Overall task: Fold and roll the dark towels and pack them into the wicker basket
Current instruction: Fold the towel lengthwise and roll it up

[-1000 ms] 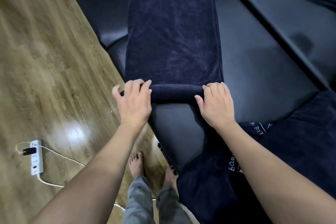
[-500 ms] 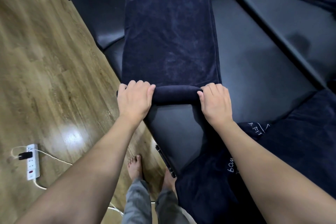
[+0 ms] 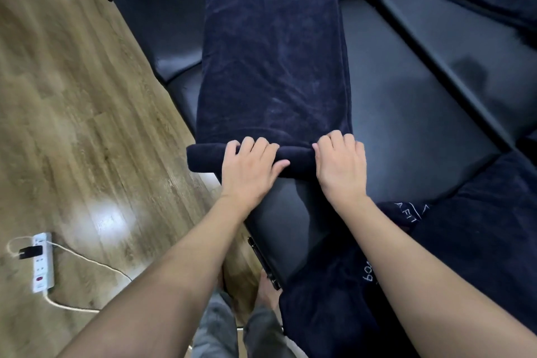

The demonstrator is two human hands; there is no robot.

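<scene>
As seemingly rolled, towel [image 3: 273, 61] under grips.

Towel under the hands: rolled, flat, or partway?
Partway. The towel has a tight roll at its near end, under the left hand and right hand; the rest lies flat on the sofa.

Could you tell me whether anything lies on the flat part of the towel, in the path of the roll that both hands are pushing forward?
Nothing visible does. The left hand and right hand rest on the rolled end, and the flat part of the dark towel lies bare on the black couch. No wicker basket is in view.
</scene>
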